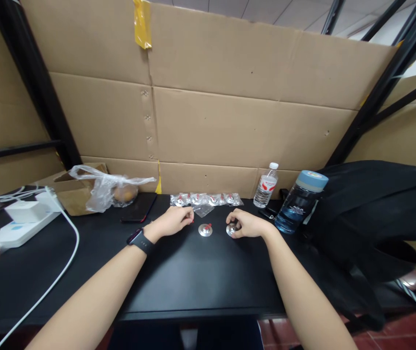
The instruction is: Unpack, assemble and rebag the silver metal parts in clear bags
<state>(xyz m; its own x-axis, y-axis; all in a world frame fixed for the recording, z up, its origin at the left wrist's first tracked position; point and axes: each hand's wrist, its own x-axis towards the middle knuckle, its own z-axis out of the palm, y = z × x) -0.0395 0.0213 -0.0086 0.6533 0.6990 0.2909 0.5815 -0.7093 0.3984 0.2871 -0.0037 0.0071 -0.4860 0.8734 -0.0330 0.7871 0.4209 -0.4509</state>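
My right hand (247,224) has its thumb and fingers closed around the rim of a small silver finger cymbal (231,228) at the table. Between my hands lies a second domed finger cymbal (205,230), with a red cord at its centre. My left hand (173,221), a dark watch (138,239) on its wrist, is closed to the left of that cymbal. A speck of red shows by its fingertips, but I cannot make out what it is. Behind my hands, several more finger cymbals in clear plastic packets (213,199) lie in a row.
A water bottle (265,187), a blue-lidded bottle (298,201) and a black bag (368,209) stand right. On the left are a phone (138,209), a plastic bag (105,192), a cardboard box (80,197) and a white power strip (25,231) with a cable. Cardboard (208,121) walls the back.
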